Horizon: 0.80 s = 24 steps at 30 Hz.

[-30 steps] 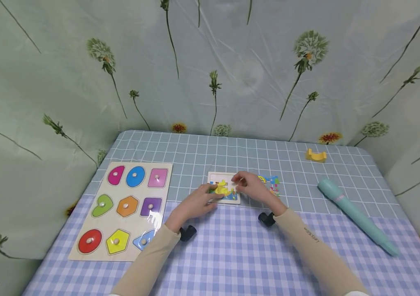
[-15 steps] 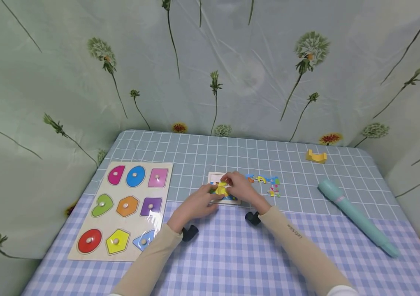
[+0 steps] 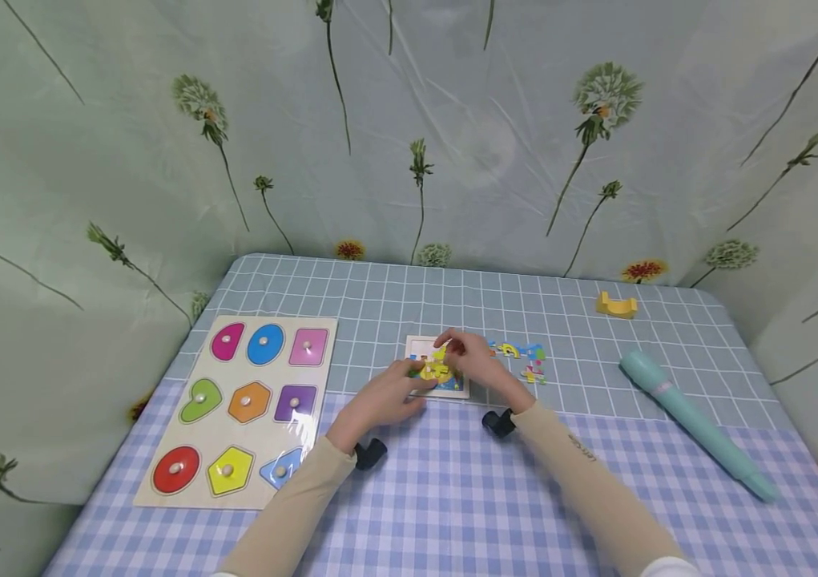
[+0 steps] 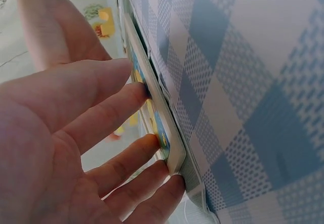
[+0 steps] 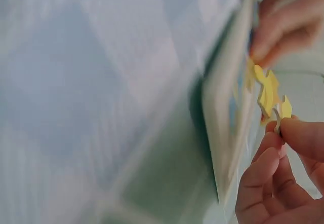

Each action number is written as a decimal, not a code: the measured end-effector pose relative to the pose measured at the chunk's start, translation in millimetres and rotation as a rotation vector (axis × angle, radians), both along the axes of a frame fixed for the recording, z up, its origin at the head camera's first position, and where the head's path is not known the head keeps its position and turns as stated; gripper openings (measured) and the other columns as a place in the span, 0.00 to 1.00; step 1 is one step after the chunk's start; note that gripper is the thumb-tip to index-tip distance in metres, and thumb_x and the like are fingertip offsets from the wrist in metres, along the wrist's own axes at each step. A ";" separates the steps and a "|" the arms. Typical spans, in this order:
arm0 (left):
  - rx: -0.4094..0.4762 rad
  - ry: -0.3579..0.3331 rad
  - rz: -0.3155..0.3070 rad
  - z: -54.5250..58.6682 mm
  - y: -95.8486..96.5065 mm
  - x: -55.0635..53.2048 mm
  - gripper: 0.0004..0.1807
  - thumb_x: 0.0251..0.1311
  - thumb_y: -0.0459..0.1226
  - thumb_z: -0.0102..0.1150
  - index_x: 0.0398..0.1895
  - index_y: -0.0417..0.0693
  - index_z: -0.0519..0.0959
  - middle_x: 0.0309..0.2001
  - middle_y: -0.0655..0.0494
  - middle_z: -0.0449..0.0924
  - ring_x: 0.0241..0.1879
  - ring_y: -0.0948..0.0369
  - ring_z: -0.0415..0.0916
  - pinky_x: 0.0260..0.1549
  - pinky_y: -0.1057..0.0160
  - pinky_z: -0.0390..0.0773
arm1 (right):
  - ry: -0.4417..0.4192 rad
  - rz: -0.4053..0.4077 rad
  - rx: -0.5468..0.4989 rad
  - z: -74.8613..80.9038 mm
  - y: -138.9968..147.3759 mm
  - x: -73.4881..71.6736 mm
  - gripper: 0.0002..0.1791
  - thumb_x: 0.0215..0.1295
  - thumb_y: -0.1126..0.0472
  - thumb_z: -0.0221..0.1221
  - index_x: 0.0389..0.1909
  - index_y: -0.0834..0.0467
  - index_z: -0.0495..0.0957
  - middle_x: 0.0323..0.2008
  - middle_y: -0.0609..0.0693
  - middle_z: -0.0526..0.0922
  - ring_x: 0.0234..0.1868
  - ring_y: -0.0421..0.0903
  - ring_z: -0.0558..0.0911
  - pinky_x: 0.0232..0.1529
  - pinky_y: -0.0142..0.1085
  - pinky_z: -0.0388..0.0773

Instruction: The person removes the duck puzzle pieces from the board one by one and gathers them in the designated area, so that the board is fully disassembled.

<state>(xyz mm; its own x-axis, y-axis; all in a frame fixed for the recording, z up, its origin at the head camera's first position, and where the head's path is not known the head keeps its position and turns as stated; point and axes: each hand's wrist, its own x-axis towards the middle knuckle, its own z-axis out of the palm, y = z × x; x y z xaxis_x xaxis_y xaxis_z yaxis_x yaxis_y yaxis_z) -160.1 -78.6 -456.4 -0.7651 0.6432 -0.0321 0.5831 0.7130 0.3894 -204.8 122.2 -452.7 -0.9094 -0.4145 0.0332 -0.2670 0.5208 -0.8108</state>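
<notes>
Jigsaw piece (image 5: 286,108), one, is pinched by the right hand (image 3: 478,359) over one frame (image 3: 419,344).

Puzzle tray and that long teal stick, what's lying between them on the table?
In the head view, a few loose puzzle pieces lie between the puzzle tray and the teal stick; the right hand and beige sleeve also cover part.

Smooth wooden puzzle frame (image 4: 176,153) and matt, woven-looking checked cloth (image 4: 243,82).

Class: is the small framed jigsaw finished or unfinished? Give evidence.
Unfinished: the frame shows bare backing at its far-left corner, and loose pieces lie to its right.
</notes>
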 end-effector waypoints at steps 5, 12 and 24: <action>0.001 0.005 0.003 -0.5 0.6 -0.3 0.20 0.63 0.40 0.59 0.58 0.49 0.78 0.64 0.40 0.66 0.61 0.45 0.65 0.56 0.51 0.69 | -0.045 -0.066 -0.053 10.0 26.1 -1.2 0.12 0.58 0.75 0.55 0.43 0.65 0.75 0.28 0.54 0.76 0.25 0.44 0.71 0.25 0.34 0.69; -0.011 0.007 0.009 1.6 1.2 1.2 0.20 0.63 0.40 0.59 0.59 0.49 0.78 0.64 0.41 0.66 0.61 0.45 0.65 0.57 0.50 0.68 | -0.114 -0.155 0.026 14.5 71.3 2.6 0.10 0.59 0.72 0.56 0.42 0.66 0.75 0.30 0.54 0.75 0.27 0.46 0.71 0.27 0.36 0.71; -0.003 0.000 0.026 1.3 1.8 1.2 0.20 0.63 0.40 0.59 0.58 0.50 0.78 0.64 0.42 0.66 0.61 0.46 0.65 0.56 0.50 0.69 | -0.051 -0.150 0.185 1.1 104.8 6.3 0.08 0.56 0.75 0.56 0.37 0.67 0.77 0.27 0.53 0.76 0.28 0.46 0.72 0.27 0.35 0.69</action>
